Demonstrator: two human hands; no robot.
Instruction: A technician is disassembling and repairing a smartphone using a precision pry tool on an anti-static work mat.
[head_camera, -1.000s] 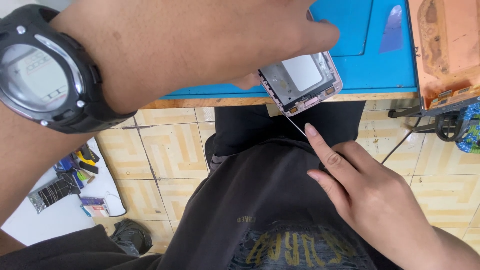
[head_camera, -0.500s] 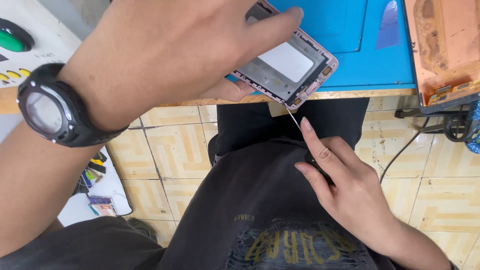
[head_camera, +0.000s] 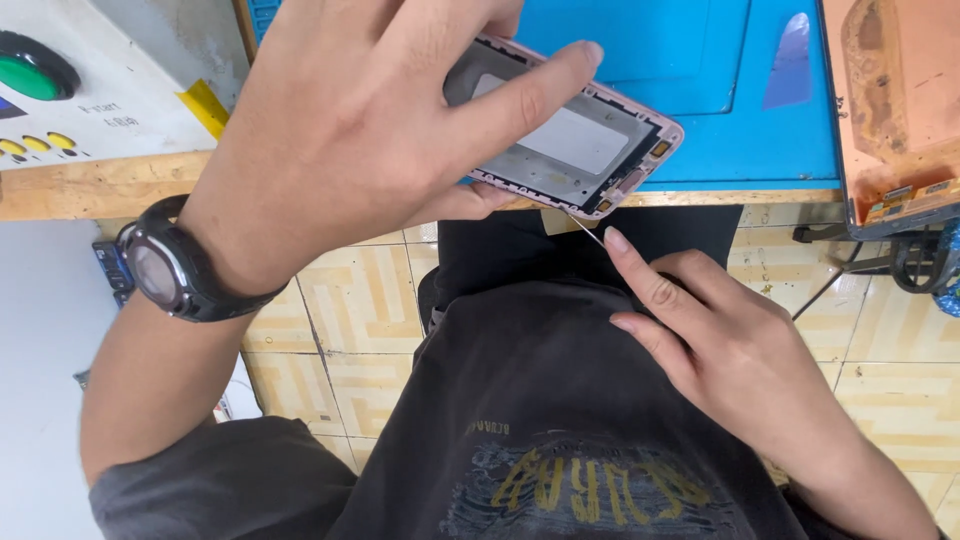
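Overhead, pink-rimmed phone frame (head_camera: 590, 150) in left hand (head_camera: 370, 130)

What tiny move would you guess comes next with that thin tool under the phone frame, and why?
Probably slide the thin tool a little further along the frame's lower edge. The left hand pins the pink phone frame at the bench edge, and the right hand has the tool's tip just at the frame's corner, so it looks barely started.

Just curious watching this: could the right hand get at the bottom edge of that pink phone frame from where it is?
Probably yes. The right hand sits just below the pink phone frame, its thin metal tool reaching up toward that edge. The left hand grips the frame from the top and underside, leaving that corner uncovered.
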